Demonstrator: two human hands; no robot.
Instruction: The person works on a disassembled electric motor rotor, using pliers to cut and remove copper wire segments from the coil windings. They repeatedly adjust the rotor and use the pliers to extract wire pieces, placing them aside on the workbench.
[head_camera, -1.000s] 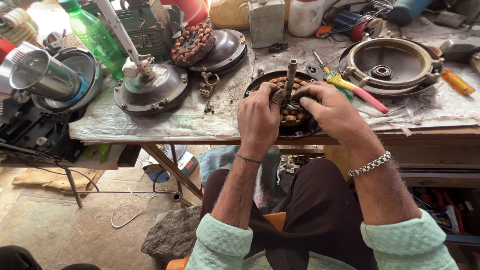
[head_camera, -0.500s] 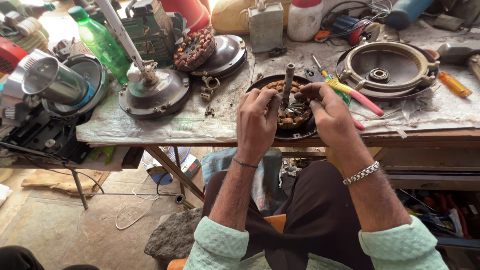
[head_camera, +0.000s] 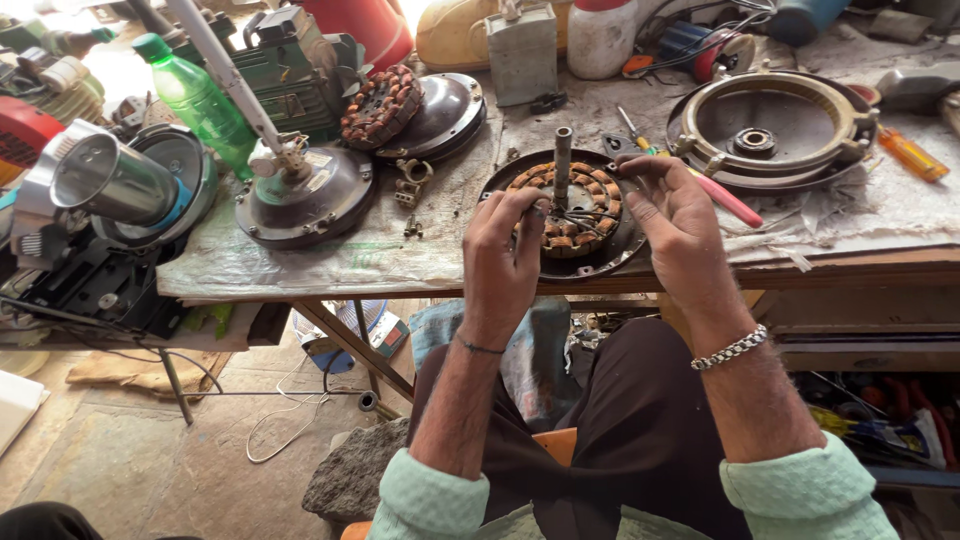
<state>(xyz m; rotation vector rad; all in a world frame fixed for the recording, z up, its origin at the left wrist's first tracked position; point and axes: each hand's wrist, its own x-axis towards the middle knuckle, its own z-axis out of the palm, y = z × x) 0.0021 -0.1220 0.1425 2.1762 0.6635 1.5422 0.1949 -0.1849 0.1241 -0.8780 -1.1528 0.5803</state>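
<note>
Head view, the only view.

Fan motor stator (head_camera: 570, 205), copper-wound, is seated in a dark round housing (head_camera: 600, 262) at the near edge of the workbench (head_camera: 420, 250), directly in front of the person. A steel shaft (head_camera: 562, 165) stands upright from the stator's centre.

Left hand (head_camera: 505, 265) is laid over the near-left part of the stator, fingers curled down, thumb and forefinger pressed together on thin wires (head_camera: 578, 218) beside the shaft base. Exactly what is pinched cannot be told; fingertips are partly hidden. A thin dark band is worn on that wrist.

Right hand (head_camera: 680, 230) is placed at the stator's right rim, fingers loosely spread and bent, fingertips brought in to the same wire strands. Contact with the windings is seen; a firm grip cannot be confirmed. A metal chain bracelet (head_camera: 730, 348) is worn on the right wrist.

Surroundings:
- A red-handled screwdriver (head_camera: 730, 200) is lying just beyond the right hand, partly covered by it.
- A large open fan cover (head_camera: 770, 130) is set to the right, well apart from the hands.
- A second wound stator (head_camera: 380, 105) is leaned on a dark dome cover (head_camera: 445, 115), behind and left.
- A fan body with white down-rod (head_camera: 300, 195) is placed further left.
- A green plastic bottle (head_camera: 200, 100) is stood at far left, beside a shiny metal cup (head_camera: 105, 180).
- An orange screwdriver (head_camera: 912, 155) is at the far right edge.
</note>
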